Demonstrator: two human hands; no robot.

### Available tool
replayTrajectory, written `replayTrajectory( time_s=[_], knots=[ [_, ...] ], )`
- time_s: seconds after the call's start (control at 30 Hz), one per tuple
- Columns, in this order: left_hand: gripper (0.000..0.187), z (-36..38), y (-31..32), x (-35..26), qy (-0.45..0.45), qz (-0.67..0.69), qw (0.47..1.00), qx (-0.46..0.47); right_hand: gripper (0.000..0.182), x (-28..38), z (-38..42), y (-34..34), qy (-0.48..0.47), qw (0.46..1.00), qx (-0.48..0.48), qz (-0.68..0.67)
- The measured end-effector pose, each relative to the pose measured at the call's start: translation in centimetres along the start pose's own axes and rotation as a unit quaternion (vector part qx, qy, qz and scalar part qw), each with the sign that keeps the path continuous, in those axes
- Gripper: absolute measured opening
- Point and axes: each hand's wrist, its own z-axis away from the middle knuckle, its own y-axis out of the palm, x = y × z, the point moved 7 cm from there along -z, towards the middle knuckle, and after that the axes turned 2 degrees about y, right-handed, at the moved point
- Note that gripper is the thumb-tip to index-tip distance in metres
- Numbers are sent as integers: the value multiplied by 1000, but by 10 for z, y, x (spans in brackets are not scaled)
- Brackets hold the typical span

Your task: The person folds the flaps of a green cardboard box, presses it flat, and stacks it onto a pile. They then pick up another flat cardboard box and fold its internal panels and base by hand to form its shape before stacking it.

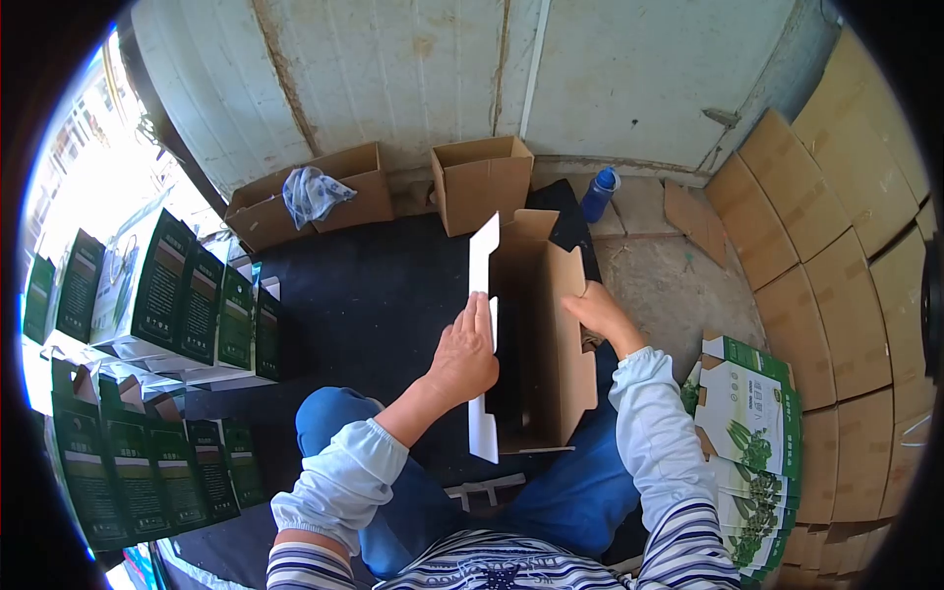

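An unfolded cardboard box (567, 369) stands on edge in front of me, brown inside, with a white outer face along its left panel. Its near and far ends gape, and a dark surface shows through it. My left hand (466, 356) lies against the left panel, its fingers straight and together; the thumb is hidden. On the opposite side, my right hand (602, 313) grips the edge of the right panel between thumb and fingers.
Green printed cartons (167, 295) stand in rows at left. Flat green-white cartons (747, 423) are stacked at right, before a wall of brown boxes (826, 315). Behind are two open brown boxes (487, 192), a cloth (313, 194) and a blue bottle (598, 196).
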Motion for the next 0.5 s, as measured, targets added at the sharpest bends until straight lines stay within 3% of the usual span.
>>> replayTrajectory(
  time_s=[0.17, 0.3, 0.5],
  knots=[
    [77, -12, 18, -8, 6, -49, 998, 27, 39, 2, -6, -4, 9, 999, -14, -41],
    [78, -24, 26, -7, -3, -57, 997, 44, 37, -2, -18, -13, 22, 995, -88, 31],
    [81, -31, 27, -13, -16, -64, 993, 99, 38, 6, -13, -19, 30, 991, -113, 66]
  ],
)
